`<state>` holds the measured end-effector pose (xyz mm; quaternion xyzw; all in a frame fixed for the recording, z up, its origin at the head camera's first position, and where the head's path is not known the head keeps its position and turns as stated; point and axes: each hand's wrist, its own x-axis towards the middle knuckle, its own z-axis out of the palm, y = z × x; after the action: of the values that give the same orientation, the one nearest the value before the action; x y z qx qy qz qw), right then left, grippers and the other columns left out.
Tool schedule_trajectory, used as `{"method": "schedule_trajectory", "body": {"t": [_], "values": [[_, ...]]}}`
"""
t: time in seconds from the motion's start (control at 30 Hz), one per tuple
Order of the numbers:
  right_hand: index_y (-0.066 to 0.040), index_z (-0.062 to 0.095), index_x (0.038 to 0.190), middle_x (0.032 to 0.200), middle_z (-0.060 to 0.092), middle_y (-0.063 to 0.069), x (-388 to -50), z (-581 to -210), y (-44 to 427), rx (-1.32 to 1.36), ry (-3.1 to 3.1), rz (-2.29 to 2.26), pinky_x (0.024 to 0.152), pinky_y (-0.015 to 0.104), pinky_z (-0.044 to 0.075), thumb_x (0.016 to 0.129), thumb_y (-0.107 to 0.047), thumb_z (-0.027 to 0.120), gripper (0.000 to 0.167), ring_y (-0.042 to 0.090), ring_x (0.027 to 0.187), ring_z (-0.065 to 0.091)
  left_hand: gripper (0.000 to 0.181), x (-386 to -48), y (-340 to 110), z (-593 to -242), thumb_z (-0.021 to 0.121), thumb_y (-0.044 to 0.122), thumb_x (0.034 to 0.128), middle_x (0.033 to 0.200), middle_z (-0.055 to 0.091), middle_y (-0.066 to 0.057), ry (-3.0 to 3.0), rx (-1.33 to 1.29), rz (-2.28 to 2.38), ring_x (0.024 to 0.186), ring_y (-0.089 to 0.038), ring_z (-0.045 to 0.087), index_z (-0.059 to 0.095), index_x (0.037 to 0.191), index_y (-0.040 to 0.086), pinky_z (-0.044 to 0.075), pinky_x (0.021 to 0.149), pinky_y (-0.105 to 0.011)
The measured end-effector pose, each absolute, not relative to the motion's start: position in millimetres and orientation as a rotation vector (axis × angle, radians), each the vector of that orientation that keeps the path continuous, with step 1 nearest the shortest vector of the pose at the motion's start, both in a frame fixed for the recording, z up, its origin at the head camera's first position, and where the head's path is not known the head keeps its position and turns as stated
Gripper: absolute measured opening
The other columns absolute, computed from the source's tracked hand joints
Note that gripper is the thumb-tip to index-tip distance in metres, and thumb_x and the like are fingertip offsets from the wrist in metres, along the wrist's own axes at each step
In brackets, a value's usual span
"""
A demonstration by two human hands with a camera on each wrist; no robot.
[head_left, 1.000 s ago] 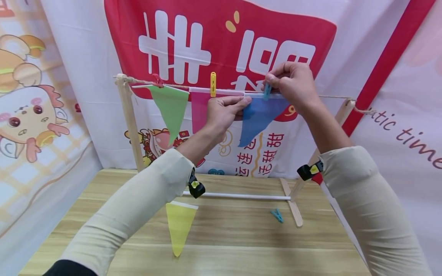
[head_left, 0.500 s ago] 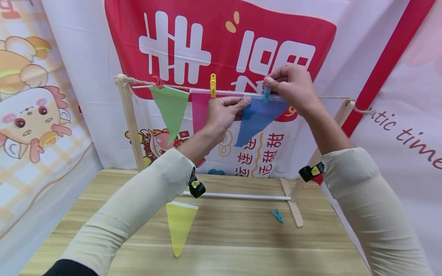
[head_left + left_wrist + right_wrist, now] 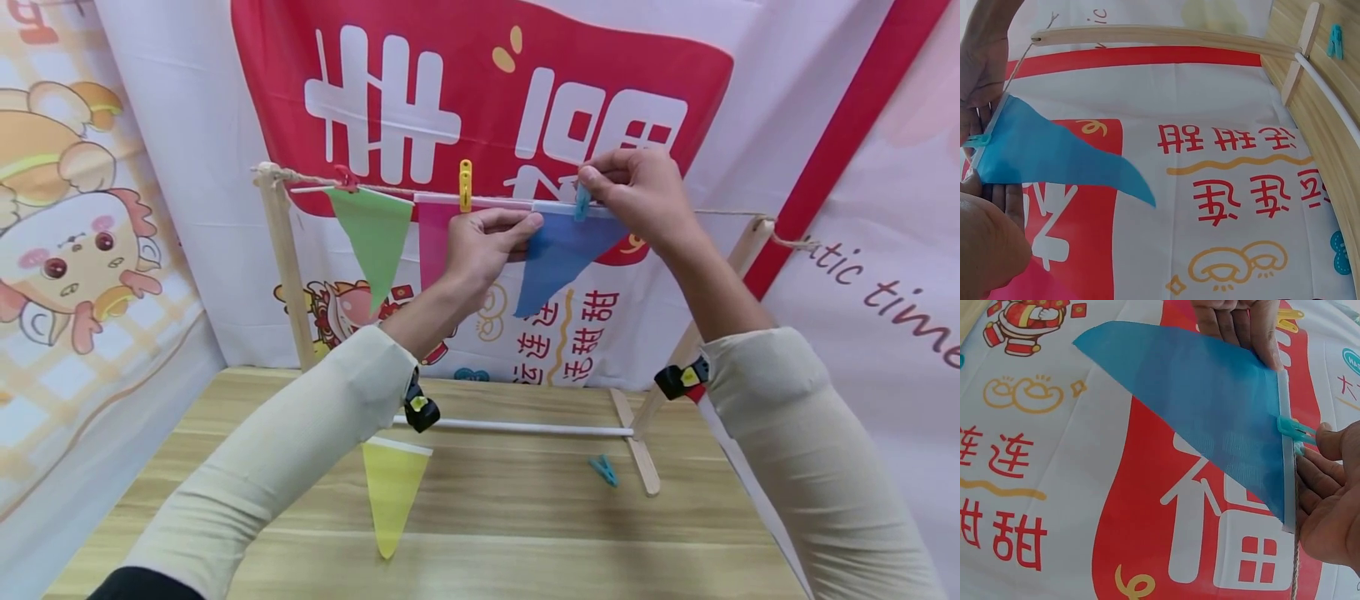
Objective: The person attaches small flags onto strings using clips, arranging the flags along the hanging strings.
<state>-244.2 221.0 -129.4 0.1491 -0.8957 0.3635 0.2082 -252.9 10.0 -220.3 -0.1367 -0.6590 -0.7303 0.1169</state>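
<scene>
A blue triangular pennant point(image 3: 562, 258) with a white top strip hangs along the twine point(image 3: 723, 212). My left hand point(image 3: 482, 250) pinches its upper left corner between thumb and fingers. With thumb and fingers, my right hand point(image 3: 647, 193) pinches a light blue clothespin point(image 3: 582, 202) whose jaws sit over the strip. The right wrist view shows the clothespin point(image 3: 1296, 430) at about the middle of the strip, with the twine point(image 3: 1296, 565) running behind it. Left of these hang a pink pennant point(image 3: 431, 242) under a yellow clothespin point(image 3: 466, 187) and a green pennant point(image 3: 372, 237) under a red clothespin point(image 3: 346, 177).
Two wooden posts point(image 3: 286, 258) hold the twine, joined low down by a white rod point(image 3: 525, 427). On the wooden table point(image 3: 525, 533) lie a yellow pennant point(image 3: 393, 496) and another blue clothespin point(image 3: 603, 471). A printed cloth point(image 3: 225, 250) stands close behind.
My right hand has come down slightly with the clothespin on the blue pennant's strip. My left hand keeps its pinch at the corner, nearly still.
</scene>
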Motion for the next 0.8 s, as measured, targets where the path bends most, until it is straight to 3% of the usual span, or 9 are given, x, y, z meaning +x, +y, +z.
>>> {"method": "schedule_trajectory", "body": {"t": [0.33,0.8], "values": [[-0.015,0.075,0.149,0.144,0.078,0.010,-243.5,-128.3,222.6,0.411,-2.474,1.028,0.115,0.056,0.063,0.109,-0.050,0.072,0.053,0.028,0.126,0.075,0.032,-253.5,4.5,-221.1,0.084,0.024,0.1034,0.125,0.086,-0.013,-1.891,-0.426,-2.169,0.112,-0.030,0.086,0.084,0.131,0.009,0.071,0.099,-0.041],[-0.017,0.077,0.146,0.143,0.080,0.007,-240.4,-131.6,225.7,0.374,-2.384,1.087,0.115,0.046,0.064,0.108,-0.051,0.073,0.051,0.026,0.128,0.080,0.025,-250.6,-5.5,-222.2,0.083,0.017,0.1038,0.117,0.087,-0.015,-1.870,-0.445,-2.208,0.102,-0.027,0.088,0.085,0.126,0.006,0.072,0.094,-0.037]]}}
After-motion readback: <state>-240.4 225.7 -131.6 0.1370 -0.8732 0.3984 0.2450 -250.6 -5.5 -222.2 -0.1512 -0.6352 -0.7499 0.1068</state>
